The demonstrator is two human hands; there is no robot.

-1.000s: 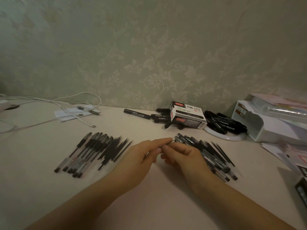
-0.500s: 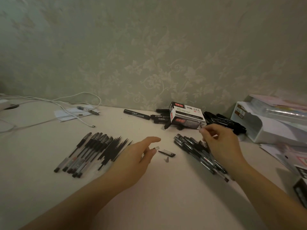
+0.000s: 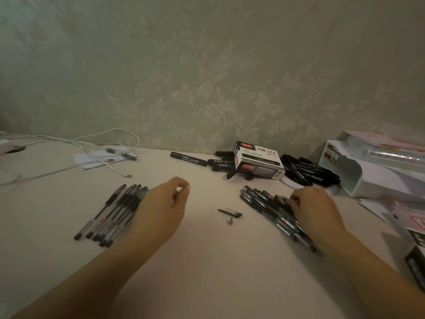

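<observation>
A row of black-capped pens (image 3: 110, 212) lies on the white table (image 3: 207, 261) at the left. My left hand (image 3: 163, 208) hovers over the row's right side, fingers curled, pinching a thin dark pen part between thumb and fingertips. A second pile of pens (image 3: 264, 203) lies at the right. My right hand (image 3: 317, 210) rests on that pile, and its curled fingertips grip a pen there. Between the hands a loose pen cap (image 3: 230, 212) and a small pen tip (image 3: 230, 221) lie on the table.
A marker box (image 3: 258, 162) stands near the wallpapered wall, with black markers (image 3: 308, 171) heaped to its right and one marker (image 3: 188, 158) to its left. White cables (image 3: 103, 143) run at the far left. A white organiser (image 3: 372, 173) and papers (image 3: 391, 215) fill the right side.
The hands, first together on one pen, have parted. A cap and a tip now lie on the table. My left hand went left over the row; my right hand dropped onto the right pile.
</observation>
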